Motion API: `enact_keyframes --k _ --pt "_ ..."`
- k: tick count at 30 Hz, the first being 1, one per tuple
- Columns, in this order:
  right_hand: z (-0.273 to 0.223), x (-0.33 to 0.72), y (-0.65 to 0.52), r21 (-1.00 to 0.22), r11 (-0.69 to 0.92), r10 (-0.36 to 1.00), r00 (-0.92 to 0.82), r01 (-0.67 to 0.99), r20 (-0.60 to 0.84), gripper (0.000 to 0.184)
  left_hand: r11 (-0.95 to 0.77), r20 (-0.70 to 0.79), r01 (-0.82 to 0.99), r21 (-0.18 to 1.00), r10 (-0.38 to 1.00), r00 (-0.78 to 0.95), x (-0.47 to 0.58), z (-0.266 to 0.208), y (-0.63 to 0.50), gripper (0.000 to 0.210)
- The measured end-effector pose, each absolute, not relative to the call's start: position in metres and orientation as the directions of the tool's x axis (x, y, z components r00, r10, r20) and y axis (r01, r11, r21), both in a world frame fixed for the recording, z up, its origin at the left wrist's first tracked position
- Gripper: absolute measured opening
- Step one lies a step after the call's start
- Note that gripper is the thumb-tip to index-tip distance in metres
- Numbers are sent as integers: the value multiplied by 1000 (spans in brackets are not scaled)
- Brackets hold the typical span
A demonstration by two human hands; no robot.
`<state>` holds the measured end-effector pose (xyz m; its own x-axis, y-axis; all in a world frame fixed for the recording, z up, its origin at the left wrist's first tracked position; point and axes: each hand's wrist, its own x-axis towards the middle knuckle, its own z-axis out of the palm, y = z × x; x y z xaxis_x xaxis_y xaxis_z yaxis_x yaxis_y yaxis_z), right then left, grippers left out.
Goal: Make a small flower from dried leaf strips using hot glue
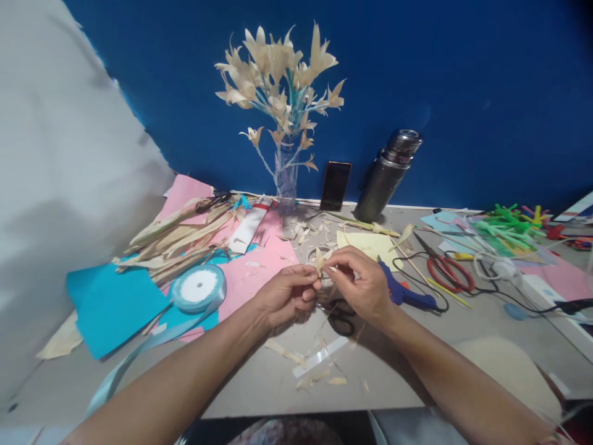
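Between my two hands, over the middle of the table, is a small cream husk flower [319, 259]. My left hand [291, 293] pinches it low down, thumb against the fingers. From the other side, my right hand [359, 278] has its thumb and fingertips closed on the petals. Just below my hands lie black-handled scissors [341, 322], partly hidden. Right beside my right hand rests a blue glue gun [410, 295]. Husk scraps and a clear strip [319, 357] are scattered on the table in front of me.
A vase [287, 179] of husk flowers stands at the back, near a phone [336, 185] and a flask [388, 176]. Dried husks [185, 238], blue paper [115, 303] and a ribbon roll [198, 287] lie left. Red-handled scissors [449, 274] and green pipe cleaners [509, 228] lie right.
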<state>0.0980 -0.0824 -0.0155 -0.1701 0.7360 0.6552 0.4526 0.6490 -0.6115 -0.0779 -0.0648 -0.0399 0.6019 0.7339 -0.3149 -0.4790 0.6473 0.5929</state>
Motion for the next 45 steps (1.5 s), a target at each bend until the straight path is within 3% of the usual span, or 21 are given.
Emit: enact_keyframes --k 25,45 --pt "-17 94 -87 -564 624 717 -110 541 688 11 631 -297 -449 633 733 612 -77 -41 -67 17" --pt "-21 98 -85 -524 640 706 -161 562 690 11 512 -236 -418 750 798 554 -78 -42 -68 19"
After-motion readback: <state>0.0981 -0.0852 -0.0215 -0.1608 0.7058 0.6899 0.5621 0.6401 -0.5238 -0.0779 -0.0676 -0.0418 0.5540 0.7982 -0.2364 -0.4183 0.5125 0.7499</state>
